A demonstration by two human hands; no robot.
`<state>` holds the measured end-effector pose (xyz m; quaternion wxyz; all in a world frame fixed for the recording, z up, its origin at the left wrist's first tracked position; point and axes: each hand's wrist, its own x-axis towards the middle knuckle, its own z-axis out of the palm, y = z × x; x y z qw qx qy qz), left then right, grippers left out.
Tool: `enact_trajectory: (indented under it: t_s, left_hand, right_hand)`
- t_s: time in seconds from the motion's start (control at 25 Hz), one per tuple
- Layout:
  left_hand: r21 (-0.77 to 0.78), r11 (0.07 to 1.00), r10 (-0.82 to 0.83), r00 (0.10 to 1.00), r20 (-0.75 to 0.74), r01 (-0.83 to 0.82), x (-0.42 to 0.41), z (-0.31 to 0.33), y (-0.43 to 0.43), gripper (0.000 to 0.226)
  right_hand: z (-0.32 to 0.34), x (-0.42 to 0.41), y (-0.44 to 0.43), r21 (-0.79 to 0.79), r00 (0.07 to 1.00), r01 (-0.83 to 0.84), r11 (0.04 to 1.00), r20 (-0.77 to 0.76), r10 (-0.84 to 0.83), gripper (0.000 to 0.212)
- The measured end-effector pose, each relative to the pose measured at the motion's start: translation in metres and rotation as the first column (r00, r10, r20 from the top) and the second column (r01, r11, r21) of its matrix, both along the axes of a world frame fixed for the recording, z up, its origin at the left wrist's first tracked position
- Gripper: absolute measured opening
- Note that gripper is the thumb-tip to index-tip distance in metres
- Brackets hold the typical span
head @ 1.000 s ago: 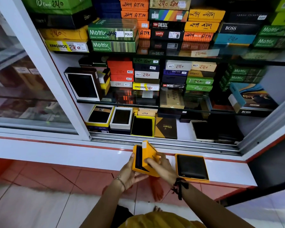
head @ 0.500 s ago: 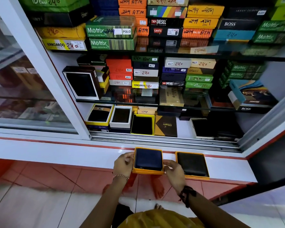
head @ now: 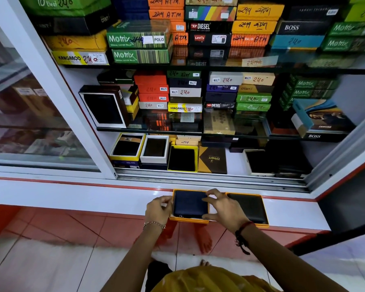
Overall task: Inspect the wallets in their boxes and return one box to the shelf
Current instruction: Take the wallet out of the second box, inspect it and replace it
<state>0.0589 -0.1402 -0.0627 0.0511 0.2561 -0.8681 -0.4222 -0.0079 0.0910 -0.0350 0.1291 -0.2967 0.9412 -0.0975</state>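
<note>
Resting flat on the white counter ledge [head: 93, 197] now: open orange cardboard box [head: 189, 220] with dark navy leather wallet [head: 190, 204] seated inside, where a second back it was tilted up in both hands; second orange box with black wallet [head: 249, 209] just beside it on the right, unmoved. Left hand [head: 157, 210] loosely curled against the box's left wall, right hand [head: 223, 207] open with fingers spread over the wallet's right edge, gripping nothing firmly. Looked like inspection of this one done; return to the glass-fronted shelf cabinet [head: 198, 175] probably next.
</note>
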Motion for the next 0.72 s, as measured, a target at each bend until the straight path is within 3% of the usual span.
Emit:
enact_trajectory:
  t_s: [0.12,0.24,0.4,0.52,0.6,0.72]
  left_hand:
    - [0.040,0.999,0.027,1.000,-0.015,-0.026,-0.001,0.004,0.000,0.026]
    - [0.153,0.988,0.005,1.000,0.024,-0.009,-0.002,0.012,-0.003,0.037]
    - [0.269,0.960,-0.099,0.993,0.068,0.078,-0.007,0.023,-0.008,0.041]
    - [0.347,0.932,-0.130,0.990,0.046,0.106,-0.008,0.035,-0.006,0.031]
    - [0.443,0.891,-0.131,0.991,0.036,0.102,-0.006,0.042,-0.006,0.030]
    - [0.637,0.766,-0.143,0.989,0.042,0.084,-0.004,0.042,-0.010,0.051]
  right_hand:
    - [0.009,-0.004,0.000,0.018,0.993,-0.072,0.997,-0.091,0.074,0.058]
    - [0.009,-0.001,0.003,-0.017,0.992,-0.018,1.000,-0.124,0.016,0.053]
    - [0.015,0.000,-0.008,-0.244,0.989,0.142,0.959,0.068,-0.129,0.043]
    - [0.020,-0.006,-0.010,-0.295,0.986,0.160,0.942,0.082,-0.142,0.045]
    - [0.022,-0.009,-0.005,-0.356,0.983,0.181,0.917,0.080,-0.163,0.039]
    - [0.031,-0.009,0.002,-0.453,0.983,0.183,0.873,0.067,-0.172,0.035]
